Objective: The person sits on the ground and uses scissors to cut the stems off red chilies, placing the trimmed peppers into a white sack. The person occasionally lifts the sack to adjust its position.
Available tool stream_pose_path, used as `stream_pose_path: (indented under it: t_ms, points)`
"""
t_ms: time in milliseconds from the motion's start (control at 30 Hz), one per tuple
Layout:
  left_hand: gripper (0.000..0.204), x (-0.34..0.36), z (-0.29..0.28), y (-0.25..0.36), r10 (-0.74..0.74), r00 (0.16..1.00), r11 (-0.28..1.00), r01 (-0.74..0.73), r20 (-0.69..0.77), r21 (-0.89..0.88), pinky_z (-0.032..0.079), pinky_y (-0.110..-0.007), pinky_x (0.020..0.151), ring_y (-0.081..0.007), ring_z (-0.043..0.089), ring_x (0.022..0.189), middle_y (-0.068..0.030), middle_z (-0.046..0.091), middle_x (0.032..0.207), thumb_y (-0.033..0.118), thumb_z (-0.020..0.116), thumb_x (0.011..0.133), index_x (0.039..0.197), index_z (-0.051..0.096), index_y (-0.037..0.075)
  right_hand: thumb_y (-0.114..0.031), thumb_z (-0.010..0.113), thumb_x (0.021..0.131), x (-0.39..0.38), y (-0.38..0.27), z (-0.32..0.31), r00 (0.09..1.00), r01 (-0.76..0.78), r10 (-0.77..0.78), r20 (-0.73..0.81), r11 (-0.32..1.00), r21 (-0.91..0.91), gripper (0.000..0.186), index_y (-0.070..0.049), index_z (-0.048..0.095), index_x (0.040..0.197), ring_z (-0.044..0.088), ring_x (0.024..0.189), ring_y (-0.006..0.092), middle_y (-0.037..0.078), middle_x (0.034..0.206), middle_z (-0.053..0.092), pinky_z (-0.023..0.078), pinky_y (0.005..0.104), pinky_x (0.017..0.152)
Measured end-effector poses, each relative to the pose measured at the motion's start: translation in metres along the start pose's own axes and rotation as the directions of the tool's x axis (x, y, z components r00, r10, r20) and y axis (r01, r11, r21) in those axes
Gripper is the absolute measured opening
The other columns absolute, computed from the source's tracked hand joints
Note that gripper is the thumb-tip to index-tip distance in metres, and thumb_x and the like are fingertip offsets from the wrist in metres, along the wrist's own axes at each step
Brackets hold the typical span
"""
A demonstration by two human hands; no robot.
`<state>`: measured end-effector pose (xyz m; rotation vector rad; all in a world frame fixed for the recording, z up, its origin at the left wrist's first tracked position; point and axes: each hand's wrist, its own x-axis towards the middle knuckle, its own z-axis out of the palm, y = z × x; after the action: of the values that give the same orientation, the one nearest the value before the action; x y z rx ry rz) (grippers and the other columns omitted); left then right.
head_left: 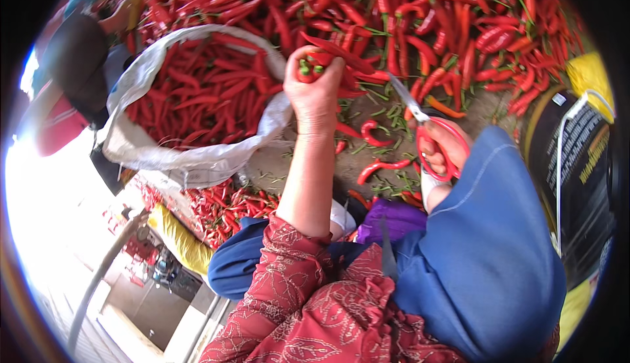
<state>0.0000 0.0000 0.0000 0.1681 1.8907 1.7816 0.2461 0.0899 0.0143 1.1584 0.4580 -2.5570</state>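
Note:
My left hand is closed round a small bunch of red chili peppers, with cut green stem ends showing by the thumb. It is held up beside the rim of a white woven sack that is full of red chilies. Lower and to the right, my right hand grips red-handled scissors. Their blades point up and left toward the pile, and look closed or nearly so. Snipped green stems and a few loose chilies lie on the ground between my hands.
A large heap of red chilies spreads across the far side. Another person is at the left edge beyond the sack. On the right stands a black printed bag with a yellow bundle. More chilies lie below the sack.

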Motion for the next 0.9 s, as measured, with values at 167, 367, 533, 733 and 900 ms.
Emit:
stream_pose_path:
  t_ms: [167,367,533,733,900]
  points:
    - [0.003,0.069,-0.115,0.082,-0.338,0.939,0.937,0.342,-0.062,0.078,0.047,-0.030,0.046,-0.0207,0.059,0.050,-0.0133,0.063,0.063,0.004,0.061,0.078,0.077,0.061,0.001,-0.041,0.049,0.093,0.018,0.005,0.011,0.996,0.091,-0.091,0.006,0.995,0.040,0.045,-0.008,0.043,0.123,0.041,0.044,0.0033,-0.003,0.065,0.048,0.034,0.0187,0.037]
    - [0.069,0.124,-0.320,0.173,0.342,0.816,0.638,0.164,-0.467,0.752,0.049,-0.038,0.082,-0.0271,0.059,0.096,-0.0154,0.058,0.111,0.020,0.079,0.065,0.121,0.047,-0.003,-0.040,0.050,0.093,0.017,-0.001,0.013,0.997,0.076,-0.076,0.028,0.997,0.019,0.047,-0.006,0.043,0.124,0.043,0.045,0.0035,-0.002,0.065,0.049,0.036,0.0191,0.038]
    - [0.035,0.071,-0.239,0.151,0.732,0.646,-0.113,-0.197,0.216,0.974,0.050,-0.036,0.075,-0.0263,0.062,0.086,-0.0126,0.064,0.098,0.011,0.072,0.069,0.103,0.064,0.007,-0.037,0.049,0.093,0.020,0.003,0.005,0.998,0.059,-0.057,-0.030,0.997,0.050,0.044,-0.006,0.042,0.124,0.043,0.045,0.0041,-0.002,0.065,0.049,0.036,0.0195,0.037]
    - [0.017,0.002,-0.076,0.010,-0.081,0.931,0.363,-0.305,0.356,0.881,0.050,-0.032,0.072,-0.0261,0.066,0.079,-0.0148,0.066,0.084,0.012,0.066,0.077,0.094,0.068,0.007,-0.036,0.054,0.091,0.026,0.003,0.007,0.994,0.106,-0.106,-0.013,0.994,0.027,0.044,-0.008,0.044,0.122,0.043,0.045,0.0042,-0.003,0.065,0.047,0.036,0.0192,0.038]
    - [0.027,0.003,-0.046,-0.035,0.075,0.880,0.022,-0.472,0.469,0.881,0.046,-0.040,0.069,-0.0287,0.056,0.084,-0.0071,0.053,0.082,0.020,0.071,0.068,0.094,0.066,0.017,-0.034,0.054,0.090,0.021,0.002,0.009,0.994,0.105,-0.105,-0.040,0.994,0.001,0.042,-0.008,0.044,0.122,0.042,0.045,0.0041,-0.002,0.066,0.046,0.036,0.0197,0.038]
